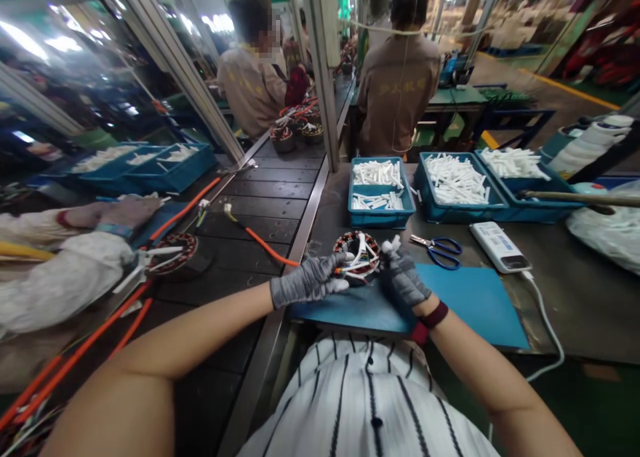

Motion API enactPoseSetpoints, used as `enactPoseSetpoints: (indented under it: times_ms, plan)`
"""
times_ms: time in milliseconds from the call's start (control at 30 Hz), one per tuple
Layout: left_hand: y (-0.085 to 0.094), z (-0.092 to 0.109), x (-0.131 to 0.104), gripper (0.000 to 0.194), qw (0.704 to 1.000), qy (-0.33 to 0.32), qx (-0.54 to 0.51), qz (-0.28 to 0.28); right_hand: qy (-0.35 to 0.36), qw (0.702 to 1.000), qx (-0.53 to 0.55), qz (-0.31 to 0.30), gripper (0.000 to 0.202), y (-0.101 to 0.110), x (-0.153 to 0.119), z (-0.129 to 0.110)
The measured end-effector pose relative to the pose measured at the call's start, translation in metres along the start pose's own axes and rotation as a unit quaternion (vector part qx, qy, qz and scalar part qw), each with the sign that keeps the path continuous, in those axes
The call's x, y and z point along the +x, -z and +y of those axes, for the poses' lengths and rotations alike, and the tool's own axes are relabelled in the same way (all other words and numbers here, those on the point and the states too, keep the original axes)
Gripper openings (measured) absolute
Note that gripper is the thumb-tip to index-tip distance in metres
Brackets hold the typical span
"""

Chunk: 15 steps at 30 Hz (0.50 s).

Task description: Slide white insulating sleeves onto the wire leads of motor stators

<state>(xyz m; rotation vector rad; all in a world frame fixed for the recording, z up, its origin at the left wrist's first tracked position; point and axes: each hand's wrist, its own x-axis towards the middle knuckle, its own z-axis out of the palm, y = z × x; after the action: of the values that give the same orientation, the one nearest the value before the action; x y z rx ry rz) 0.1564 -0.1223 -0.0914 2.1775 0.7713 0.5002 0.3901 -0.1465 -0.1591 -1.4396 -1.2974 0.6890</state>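
A round wound coil part (356, 245) with white sleeves and wires lies on the blue mat (470, 297) in front of me. My left hand (313, 280), in a grey glove, is at its left side with fingers closed around the end of the orange cable (270, 249) where it meets the part. On the right side of the coil part is my right hand (404, 270), also gloved, its fingers bent together near a small white piece (391, 245) at the fingertips. What lies under the fingers is partly hidden.
Blue bins (383, 218) of white tubes stand behind the mat. Blue-handled scissors (444, 252) and a white device (500, 247) with a cable lie to the right. A co-worker's hands (133, 210) are at another coil part (187, 253) across the conveyor (280, 207) on the left.
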Motion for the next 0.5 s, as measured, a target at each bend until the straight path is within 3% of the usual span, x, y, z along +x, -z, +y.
enactPoseSetpoints:
  times_ms: [100, 233, 367, 500]
  plan:
    - [-0.009, 0.013, 0.006, 0.050, 0.995, -0.023, 0.089, -0.034, 0.014, 1.000, -0.018, 0.006, 0.037, 0.011, 0.021, -0.010]
    - [-0.011, 0.025, 0.024, 0.036, 0.952, -0.073, 0.290, -0.067, 0.103, 0.992, -0.065, 0.014, 0.029, 0.027, -0.005, -0.025]
    - [-0.021, 0.018, 0.033, 0.035, 0.891, -0.103, 0.435, -0.078, 0.070, 0.984, -0.004, -0.167, 0.032, 0.028, -0.043, -0.041]
    - [-0.033, 0.002, 0.039, 0.038, 0.869, -0.144, 0.467, -0.074, 0.021, 0.950, 0.071, -0.302, 0.034, 0.028, -0.033, -0.051]
